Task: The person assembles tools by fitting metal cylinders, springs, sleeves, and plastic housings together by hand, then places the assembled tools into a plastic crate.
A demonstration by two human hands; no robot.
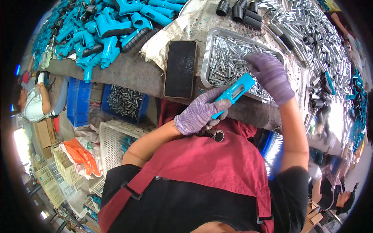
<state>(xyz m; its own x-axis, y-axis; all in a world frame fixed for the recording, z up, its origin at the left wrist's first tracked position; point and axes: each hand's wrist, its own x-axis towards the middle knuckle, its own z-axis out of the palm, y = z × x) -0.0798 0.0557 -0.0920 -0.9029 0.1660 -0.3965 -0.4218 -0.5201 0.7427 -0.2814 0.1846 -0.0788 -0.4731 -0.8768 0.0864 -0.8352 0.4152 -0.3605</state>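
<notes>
Nearest to us, above our red apron [210,159], our left hand [200,112] in its purple knit glove has its fingers [217,104] closed round the lower end of a bright blue plastic handle piece [237,91]. Its long axis runs diagonally, from that grip up and to the right, so its free upper end points at our right hand [272,75], just beside it. The right hand, gloved the same, hangs palm down over the shallow rectangular metal tray [208,58] of small silver metal pins [227,58]; its fingers curl downward at the pins beside the blue piece's tip, but we cannot tell whether they pinch one. So the right hand is the nearer one to the pins, which lie directly under and to the left of its fingertips, and the handle's open end waits close alongside.

Left of the tray a black flat phone [180,69] lies face up on the grey felt-covered worktop [128,72]. Below the worktop edge sit a blue plastic crate of dark metal parts [125,101], a white lattice basket [112,143] and an orange bag [82,154].

Farther off, a heap of blue plastic tool housings [108,27] fills the upper left, black cylindrical caps [239,11] stand at the top, and a wide spread of loose silver tubes [307,31] covers the right. We make out no readable labels or signs.
</notes>
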